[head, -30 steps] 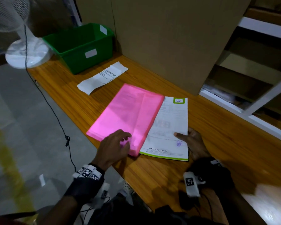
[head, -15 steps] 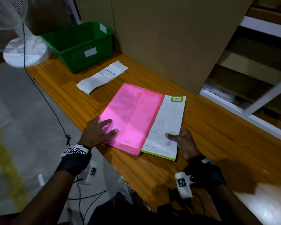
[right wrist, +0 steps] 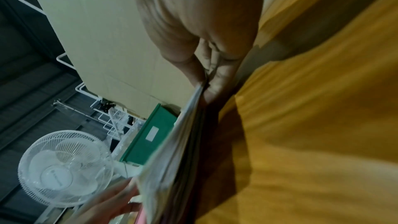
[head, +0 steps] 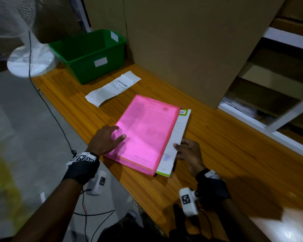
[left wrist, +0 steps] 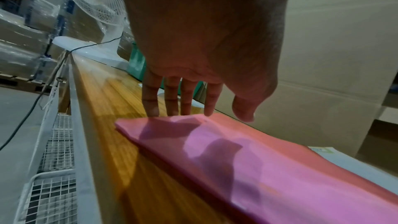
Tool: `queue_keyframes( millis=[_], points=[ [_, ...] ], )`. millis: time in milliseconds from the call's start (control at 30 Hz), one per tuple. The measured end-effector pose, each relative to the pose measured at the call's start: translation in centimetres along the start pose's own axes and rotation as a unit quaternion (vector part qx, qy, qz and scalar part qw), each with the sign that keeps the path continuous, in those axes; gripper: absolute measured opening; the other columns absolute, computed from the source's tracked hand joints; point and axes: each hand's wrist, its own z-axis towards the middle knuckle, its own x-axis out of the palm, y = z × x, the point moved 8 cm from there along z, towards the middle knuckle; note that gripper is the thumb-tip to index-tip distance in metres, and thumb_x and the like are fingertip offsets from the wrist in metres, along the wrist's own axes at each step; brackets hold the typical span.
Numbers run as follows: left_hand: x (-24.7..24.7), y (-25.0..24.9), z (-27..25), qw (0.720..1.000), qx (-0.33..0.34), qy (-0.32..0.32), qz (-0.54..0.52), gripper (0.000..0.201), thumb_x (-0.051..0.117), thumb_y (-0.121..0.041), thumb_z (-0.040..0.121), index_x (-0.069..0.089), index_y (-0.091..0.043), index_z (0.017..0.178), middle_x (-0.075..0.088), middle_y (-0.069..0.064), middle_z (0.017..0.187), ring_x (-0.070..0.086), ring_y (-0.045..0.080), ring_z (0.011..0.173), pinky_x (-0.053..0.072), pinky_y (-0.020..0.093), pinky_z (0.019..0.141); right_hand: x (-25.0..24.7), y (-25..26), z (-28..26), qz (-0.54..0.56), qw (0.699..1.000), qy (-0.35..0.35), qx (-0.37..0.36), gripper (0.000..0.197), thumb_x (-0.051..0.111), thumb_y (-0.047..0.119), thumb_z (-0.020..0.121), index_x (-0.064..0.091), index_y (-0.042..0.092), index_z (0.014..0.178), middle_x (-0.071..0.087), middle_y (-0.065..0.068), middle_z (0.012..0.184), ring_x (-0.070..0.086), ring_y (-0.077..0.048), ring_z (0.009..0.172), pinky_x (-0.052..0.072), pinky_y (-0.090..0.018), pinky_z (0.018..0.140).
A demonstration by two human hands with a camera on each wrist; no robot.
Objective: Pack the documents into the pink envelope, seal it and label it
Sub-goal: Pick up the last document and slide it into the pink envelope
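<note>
A pink envelope (head: 147,131) lies flat on the wooden bench (head: 234,154), its long side running away from me. White documents (head: 178,133) with a green edge stick out of its right side as a narrow strip; most of their area shows faintly through the pink. My left hand (head: 110,138) presses on the envelope's left part with straight fingers (left wrist: 170,101). My right hand (head: 187,151) pinches the documents' right edge (right wrist: 193,101) between thumb and fingers. A white label strip (head: 114,88) with a barcode lies beyond the envelope.
A green plastic bin (head: 89,53) stands at the back left, with a white fan (head: 30,62) beside it on the bench end. A tall cardboard box (head: 191,41) rises behind the envelope. White shelving (head: 278,110) is to the right. A black cable (head: 56,119) hangs off the bench edge.
The documents have slid left, much deeper into the pink envelope; only a narrow strip still shows. My right hand moved left with them. My left hand stays flat on the envelope.
</note>
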Motion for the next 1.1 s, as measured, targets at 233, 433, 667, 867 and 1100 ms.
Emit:
queue_keyframes(
  millis=[233, 433, 667, 867, 1100],
  points=[
    [-0.5, 0.4, 1.6, 0.999, 0.014, 0.025, -0.028, 0.073, 0.047, -0.068, 0.086, 0.047, -0.016, 0.137, 0.054, 0.013, 0.134, 0.056, 0.024, 0.111, 0.050, 0.041, 0.091, -1.3, 0.8, 0.9, -0.011, 0.998, -0.058, 0.002, 0.016, 0.072, -0.002, 0.083, 0.067, -0.003, 0.098, 0.072, -0.018, 0.088, 0.066, -0.023, 0.069, 0.058, -0.025, 0.058],
    [-0.6, -0.4, 2.8, 0.999, 0.031, 0.011, -0.043, 0.068, 0.051, -0.064, 0.086, 0.051, -0.016, 0.134, 0.059, 0.011, 0.124, 0.059, 0.024, 0.099, 0.053, 0.040, 0.084, 2.5, 1.0, 1.5, 0.004, 0.999, -0.040, 0.020, 0.016, 0.062, -0.016, 0.081, 0.062, -0.002, 0.090, 0.063, -0.013, 0.073, 0.060, -0.017, 0.056, 0.055, -0.022, 0.052],
    [-0.9, 0.1, 4.1, 0.997, 0.038, -0.005, -0.064, 0.050, 0.056, -0.054, 0.089, 0.056, -0.019, 0.125, 0.065, 0.006, 0.111, 0.061, 0.021, 0.088, 0.054, 0.037, 0.075, 2.7, 1.2, 2.4, 0.014, 0.997, -0.069, 0.011, 0.018, 0.059, -0.019, 0.080, 0.065, -0.002, 0.082, 0.066, -0.009, 0.067, 0.062, -0.016, 0.054, 0.054, -0.022, 0.051],
    [-0.6, 0.2, 4.9, 0.999, 0.036, -0.014, -0.036, 0.048, 0.058, -0.054, 0.088, 0.058, -0.021, 0.122, 0.066, 0.005, 0.111, 0.062, 0.021, 0.088, 0.053, 0.034, 0.074, 2.6, 1.1, 3.0, 0.013, 0.999, -0.028, 0.025, 0.018, 0.058, -0.016, 0.083, 0.067, -0.005, 0.093, 0.067, -0.008, 0.069, 0.064, -0.012, 0.053, 0.057, -0.022, 0.055],
    [2.2, -4.8, 5.2, 0.993, 0.062, 0.027, 0.094, 0.075, 0.056, -0.061, 0.085, 0.037, -0.016, 0.141, 0.030, 0.016, 0.152, 0.036, 0.035, 0.135, 0.041, 0.049, 0.102, 0.1, 1.1, 3.7, -0.024, 0.996, -0.083, 0.030, 0.016, 0.067, 0.014, 0.091, 0.065, 0.010, 0.076, 0.065, -0.006, 0.067, 0.060, -0.011, 0.048, 0.053, -0.022, 0.049]
  ],
)
